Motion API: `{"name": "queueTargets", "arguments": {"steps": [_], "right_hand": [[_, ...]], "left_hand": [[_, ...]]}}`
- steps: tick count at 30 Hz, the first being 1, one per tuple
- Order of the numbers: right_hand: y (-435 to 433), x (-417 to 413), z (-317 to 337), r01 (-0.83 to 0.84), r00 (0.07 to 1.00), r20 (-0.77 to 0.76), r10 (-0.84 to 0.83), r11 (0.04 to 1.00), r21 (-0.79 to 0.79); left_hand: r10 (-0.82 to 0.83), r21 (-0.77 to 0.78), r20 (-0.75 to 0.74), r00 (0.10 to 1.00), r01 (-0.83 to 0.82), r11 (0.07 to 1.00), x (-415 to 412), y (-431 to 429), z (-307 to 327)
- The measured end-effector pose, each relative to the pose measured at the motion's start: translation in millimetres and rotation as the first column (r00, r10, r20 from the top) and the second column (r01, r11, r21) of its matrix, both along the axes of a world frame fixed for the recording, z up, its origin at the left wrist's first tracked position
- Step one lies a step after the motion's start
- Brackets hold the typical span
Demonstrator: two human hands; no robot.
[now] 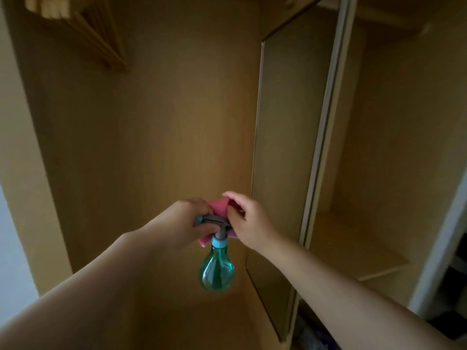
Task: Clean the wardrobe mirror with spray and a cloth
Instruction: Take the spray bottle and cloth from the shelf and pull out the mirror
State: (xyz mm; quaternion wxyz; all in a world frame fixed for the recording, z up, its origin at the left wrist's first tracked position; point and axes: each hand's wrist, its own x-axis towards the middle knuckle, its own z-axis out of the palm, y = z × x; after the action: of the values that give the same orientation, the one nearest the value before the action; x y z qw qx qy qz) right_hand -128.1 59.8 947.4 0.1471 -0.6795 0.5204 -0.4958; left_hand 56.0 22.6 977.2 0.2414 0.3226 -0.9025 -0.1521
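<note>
A green spray bottle (216, 272) with a blue collar and grey trigger head hangs in mid-air in front of the open wardrobe. My left hand (185, 222) grips its trigger head. A pink cloth (219, 207) is bunched between both hands, partly hidden by the fingers and the sprayer. My right hand (246, 219) pinches the cloth at its right side. The tall mirror (285, 152) is fixed to the inside of the wardrobe's right panel, just right of my hands, and reflects the brown interior.
Wooden hangers (83, 29) hang at the top left inside the wardrobe. A pale sliding-door rail (326, 122) runs down beside the mirror. A second compartment with a shelf (366, 258) lies to the right. Dark items (452, 286) sit at the far right edge.
</note>
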Motion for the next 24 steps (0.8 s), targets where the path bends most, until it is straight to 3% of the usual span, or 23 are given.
{"name": "queueTargets", "arguments": {"steps": [3,7,12,16,20,24], "right_hand": [[12,-26,9,0.151,0.984,-0.091,-0.156,0.987,-0.059],[27,-78,22,0.427,0.901,-0.038,-0.433,0.898,-0.108],[35,-130,27,0.578,0.788,-0.120,-0.604,0.793,-0.195],[24,-159,32,0.598,0.753,-0.239,-0.613,0.789,-0.142],[7,-176,41,0.561,0.810,-0.208,-0.548,0.828,0.003],[-6,-181,38,0.474,0.870,-0.178,-0.460,0.879,0.043]], "left_hand": [[-0.022,-0.056,0.034,0.999,0.024,0.998,-8,1,4],[-0.023,-0.071,0.022,1.000,0.024,0.997,-19,1,4],[0.008,-0.083,0.010,1.000,-0.007,0.997,-36,9,2],[0.056,-0.068,-0.027,0.998,-0.058,0.996,-49,25,0],[0.117,-0.094,-0.019,0.993,-0.118,0.989,-59,42,0],[0.202,-0.062,-0.046,0.978,-0.205,0.977,-64,57,-5]]}}
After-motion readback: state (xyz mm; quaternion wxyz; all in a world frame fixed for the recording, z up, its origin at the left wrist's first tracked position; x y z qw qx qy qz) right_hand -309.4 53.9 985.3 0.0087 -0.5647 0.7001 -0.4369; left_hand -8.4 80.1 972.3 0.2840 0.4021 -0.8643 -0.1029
